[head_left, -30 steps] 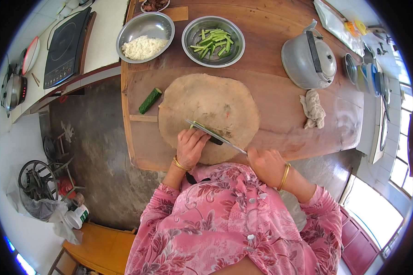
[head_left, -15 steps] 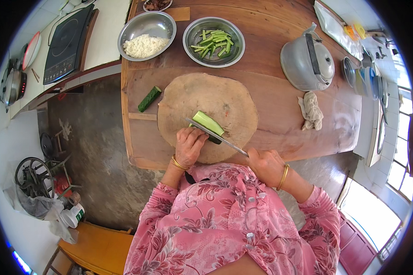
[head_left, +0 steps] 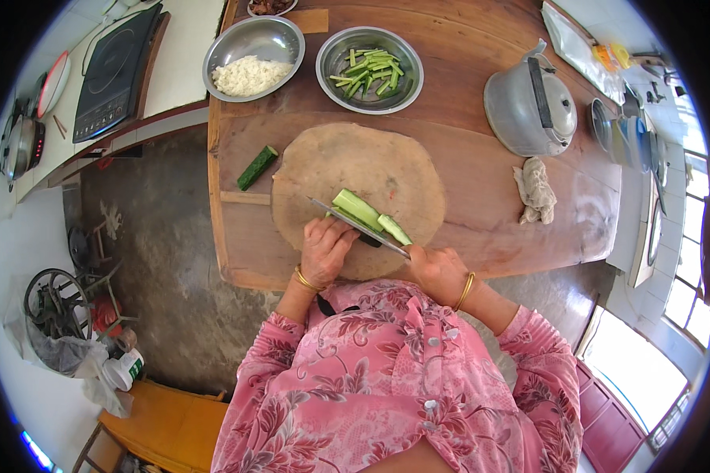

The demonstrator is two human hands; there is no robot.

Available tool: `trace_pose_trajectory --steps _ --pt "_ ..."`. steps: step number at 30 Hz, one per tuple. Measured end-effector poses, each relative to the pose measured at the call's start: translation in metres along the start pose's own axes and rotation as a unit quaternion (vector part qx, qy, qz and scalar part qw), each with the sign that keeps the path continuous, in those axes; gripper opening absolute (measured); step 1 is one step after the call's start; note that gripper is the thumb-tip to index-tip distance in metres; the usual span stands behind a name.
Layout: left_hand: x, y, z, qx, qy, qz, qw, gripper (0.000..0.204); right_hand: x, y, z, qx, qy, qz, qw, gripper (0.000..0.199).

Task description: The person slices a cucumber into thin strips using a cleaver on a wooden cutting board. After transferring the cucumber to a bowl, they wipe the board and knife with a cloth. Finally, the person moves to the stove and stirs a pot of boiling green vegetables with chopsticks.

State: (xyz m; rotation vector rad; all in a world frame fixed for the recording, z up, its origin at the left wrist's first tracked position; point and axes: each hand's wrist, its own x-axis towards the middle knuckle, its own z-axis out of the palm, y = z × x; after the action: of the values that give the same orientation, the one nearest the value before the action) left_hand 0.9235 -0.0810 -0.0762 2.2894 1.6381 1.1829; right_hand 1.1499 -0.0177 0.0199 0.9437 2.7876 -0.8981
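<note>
On a round wooden chopping board [head_left: 402, 162] lie pale green lengths of cut cucumber [head_left: 358, 206], with a narrower slice at their right end. My left hand [head_left: 326, 251] is closed with bent fingers on the cucumber at the board's near side; the fingers hide part of it. My right hand [head_left: 442, 273] grips the handle of a knife [head_left: 371, 232]. Its blade slants across the cucumber, right by my left fingertips, with the tip pointing far left. Another dark green cucumber piece [head_left: 258, 168] rests on the table just left of the board.
Beyond the board stand a metal bowl of cucumber sticks [head_left: 415, 55] and a metal bowl of white grains [head_left: 252, 38]. A kettle [head_left: 521, 118] and a crumpled cloth [head_left: 535, 191] sit on the wooden table [head_left: 465, 197] to the right. Far left is an induction cooker [head_left: 118, 71].
My right hand and the knife have moved leftward, the tip further over the board. A cucumber slice now shows separately at the right end. My left hand stays in about the same place.
</note>
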Motion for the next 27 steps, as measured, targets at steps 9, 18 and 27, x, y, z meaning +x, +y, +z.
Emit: trace_pose_trajectory --steps 9,18,27 --pt "-0.002 0.001 0.002 0.004 0.017 -0.007 1.000 0.024 -0.026 -0.011 -0.038 -0.002 -0.047 0.029 0.998 0.011" --pt "-0.004 0.000 0.002 -0.020 0.015 -0.015 1.000 0.021 -0.017 -0.015 -0.037 -0.025 -0.097 0.047 0.994 0.011" --pt "-0.001 0.000 0.002 -0.020 0.027 -0.017 0.999 0.020 0.005 -0.005 0.005 -0.036 -0.019 0.011 0.999 0.012"
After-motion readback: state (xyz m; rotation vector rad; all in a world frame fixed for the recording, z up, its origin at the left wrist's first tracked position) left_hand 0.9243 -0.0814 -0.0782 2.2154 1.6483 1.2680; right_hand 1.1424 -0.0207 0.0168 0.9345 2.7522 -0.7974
